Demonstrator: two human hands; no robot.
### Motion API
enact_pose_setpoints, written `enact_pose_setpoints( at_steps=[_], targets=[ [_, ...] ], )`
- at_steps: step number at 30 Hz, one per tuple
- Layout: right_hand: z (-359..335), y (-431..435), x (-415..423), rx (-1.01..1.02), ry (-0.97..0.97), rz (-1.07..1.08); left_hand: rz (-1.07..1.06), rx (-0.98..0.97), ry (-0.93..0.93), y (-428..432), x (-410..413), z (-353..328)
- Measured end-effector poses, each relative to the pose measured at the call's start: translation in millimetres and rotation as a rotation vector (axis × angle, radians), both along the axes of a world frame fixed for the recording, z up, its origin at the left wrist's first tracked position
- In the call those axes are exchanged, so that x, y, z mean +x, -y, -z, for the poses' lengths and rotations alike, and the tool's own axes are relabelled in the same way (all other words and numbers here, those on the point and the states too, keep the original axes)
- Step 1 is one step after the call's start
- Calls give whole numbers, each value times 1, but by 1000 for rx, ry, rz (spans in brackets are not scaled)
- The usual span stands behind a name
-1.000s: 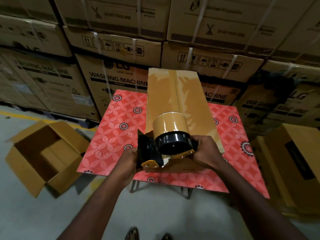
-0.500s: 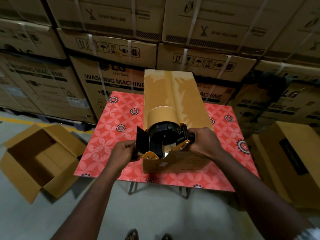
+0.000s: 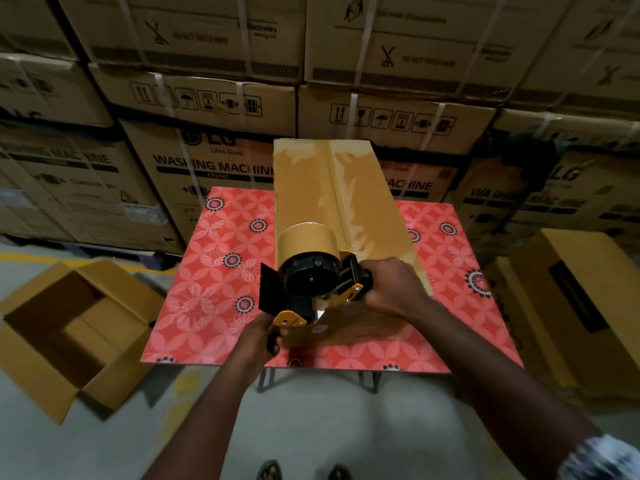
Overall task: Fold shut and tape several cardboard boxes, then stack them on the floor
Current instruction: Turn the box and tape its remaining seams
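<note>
1. Right hand (image 3: 391,287) is gripping the handle of the tape dispenser (image 3: 313,275), with the fingers wrapped fully round it and the knuckles up.
2. Left hand (image 3: 259,332) is curling in at the near-left corner of the taped box (image 3: 332,202), just under the dispenser's yellow front plate. I'm reading it as clamping the box corner. It's blurry there, so it could be pinching the tape end instead.
3. Dispenser is sitting on the near end of the box top. Its brown tape roll (image 3: 306,240) is pointing away from me, the black hub is facing me, and a black flap is sticking out to the left.
4. Taped box is lying on the table (image 3: 214,271) with its long axis running away from me and its flaps shut. Glossy tape is running down the centre seam. Its near face is sitting just inside the table's front edge.
5. Table is showing a red floral top, and I'm seeing metal legs under the front edge.
6. Open box (image 3: 69,334) is sitting on the floor left of the table, flaps splayed, well apart from both hands.
7. Another carton (image 3: 568,306) is standing on the floor just right of the table.
8. Strapped washing machine cartons (image 3: 207,164) are stacking up as a wall behind the table.
9. Toes (image 3: 270,471) are showing at the bottom edge, and a patterned sleeve (image 3: 602,455) is showing on the right arm.
</note>
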State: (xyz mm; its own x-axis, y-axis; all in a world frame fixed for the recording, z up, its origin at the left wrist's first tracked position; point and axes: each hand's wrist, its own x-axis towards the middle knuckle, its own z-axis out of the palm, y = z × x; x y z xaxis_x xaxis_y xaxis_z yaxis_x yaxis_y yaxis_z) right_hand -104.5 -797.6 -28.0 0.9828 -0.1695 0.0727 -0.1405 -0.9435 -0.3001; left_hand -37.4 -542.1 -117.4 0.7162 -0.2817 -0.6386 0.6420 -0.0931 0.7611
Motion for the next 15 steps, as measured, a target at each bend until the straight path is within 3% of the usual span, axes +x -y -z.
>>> enact_pose_setpoints(
  at_steps=[4, 8, 13, 15],
  targets=[
    [2, 1, -1, -2, 7, -22, -8, 99, 86, -7, 6, 7],
    [4, 1, -1, -24, 19, -25, -97, -105, 179, -4, 13, -2],
    [4, 2, -2, -40, 28, -32, 70, 114, 260, -4, 13, 3],
    [3, 3, -2, -38, 11, -50, 38, 160, 335, -10, 17, -2]
  ],
)
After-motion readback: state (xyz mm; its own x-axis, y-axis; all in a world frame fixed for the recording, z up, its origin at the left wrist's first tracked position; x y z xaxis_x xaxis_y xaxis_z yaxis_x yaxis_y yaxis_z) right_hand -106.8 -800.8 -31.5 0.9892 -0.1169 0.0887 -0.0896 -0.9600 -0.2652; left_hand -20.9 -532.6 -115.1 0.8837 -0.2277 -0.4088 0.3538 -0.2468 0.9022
